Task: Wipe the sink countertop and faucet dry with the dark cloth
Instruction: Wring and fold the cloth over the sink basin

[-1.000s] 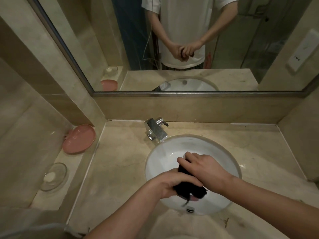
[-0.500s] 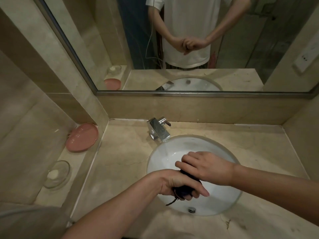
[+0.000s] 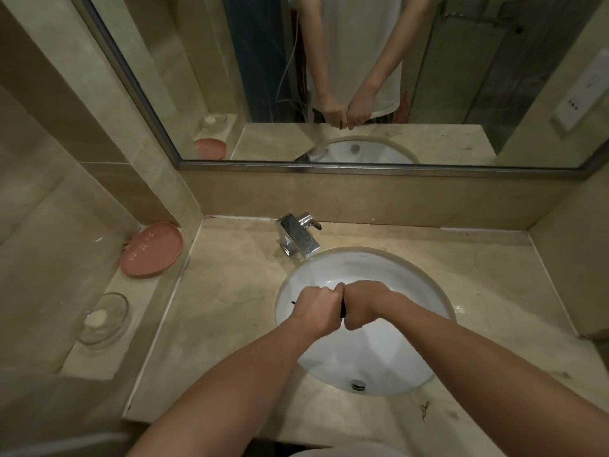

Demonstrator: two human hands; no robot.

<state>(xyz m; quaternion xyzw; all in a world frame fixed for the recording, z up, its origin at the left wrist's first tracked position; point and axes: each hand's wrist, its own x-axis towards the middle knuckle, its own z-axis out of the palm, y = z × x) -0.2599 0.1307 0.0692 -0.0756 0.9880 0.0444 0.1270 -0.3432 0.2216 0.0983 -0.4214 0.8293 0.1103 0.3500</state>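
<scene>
Left hand (image 3: 316, 305) and right hand (image 3: 361, 303) fisted, knuckles touching, both forearms extended forward.

Dim warm light, wide-angle edge distortion

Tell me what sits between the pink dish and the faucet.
Head view: only bare countertop lies between the pink dish and the faucet.
</scene>
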